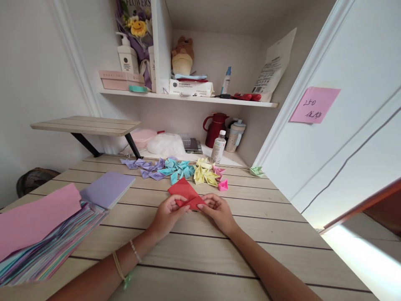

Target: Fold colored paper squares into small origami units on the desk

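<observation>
A partly folded sheet of red paper (184,190) is held just above the wooden table. My left hand (169,212) pinches its lower left edge between thumb and fingers. At the lower right corner, the thumb and fingers of my right hand (219,212) are closed on the same sheet. A fold runs slantwise across the paper near my thumbs. Beyond it lie folded paper pieces: purple ones (153,167), blue ones (179,168), yellow ones (205,172) and a small pink one (223,185).
To the left sit a thick stack of coloured paper (56,246) and a purple paper pad (108,188). A clear bottle (218,146) stands behind the folded pieces, near a red jug (216,127). A raised wooden stand (86,124) is at the back left; a green folded piece (257,171) lies back right.
</observation>
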